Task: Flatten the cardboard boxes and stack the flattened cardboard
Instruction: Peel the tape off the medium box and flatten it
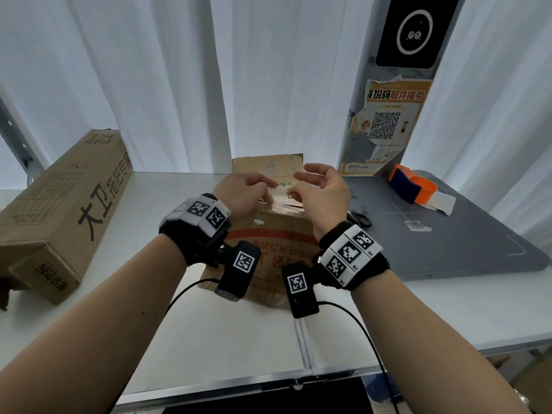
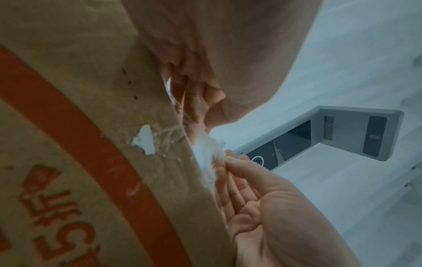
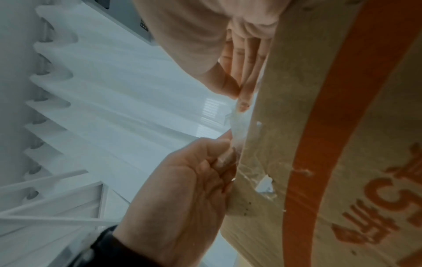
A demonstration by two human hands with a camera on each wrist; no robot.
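Observation:
A brown cardboard box with red print stands upright at the middle of the white table. A strip of clear tape runs along its top edge, partly peeled and crinkled. My left hand pinches the tape from the left with curled fingers. My right hand pinches the same strip between thumb and forefinger, its other fingers raised. In the right wrist view the tape stretches between the two hands beside the box. The left wrist view shows torn paper on the box.
A long closed cardboard box lies at the table's left. A grey mat at the right holds an orange and blue tape dispenser and black scissors. A grey pillar with a poster stands behind; white curtains hang at the back.

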